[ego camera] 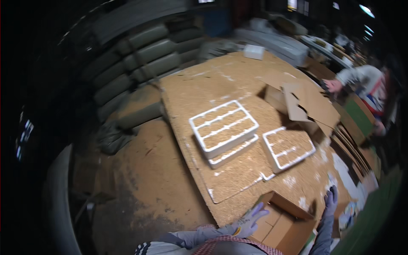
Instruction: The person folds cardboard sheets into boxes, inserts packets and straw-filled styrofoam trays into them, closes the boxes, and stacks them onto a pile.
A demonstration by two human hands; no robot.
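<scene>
Directly before me stands an open-topped brown cardboard box (pixel 271 228), with fold lines across its bare bottom. My left hand (pixel 250 221), in a light grey-purple glove, lies at the box's left edge with its fingers stretched apart. Beyond the right side of the box is my right hand (pixel 331 201), gloved with dark fingertips. It is near a small pale sheet or bag (pixel 332 181); whether it grips this is unclear. Farther on, a white foam tray (pixel 224 127) divided into rows and filled with tan granular material sits stacked on another. To their right lies a similar filled tray (pixel 288 149).
Tan granules cover the large worktable (pixel 204 83). Open cardboard cartons (pixel 293 98) stand at the right, beside a stack of flat cardboard (pixel 352 149). A co-worker (pixel 366 86) handles cardboard there. Full sacks (pixel 153 54) are piled at the far left, and a white block (pixel 254 52) sits at the back.
</scene>
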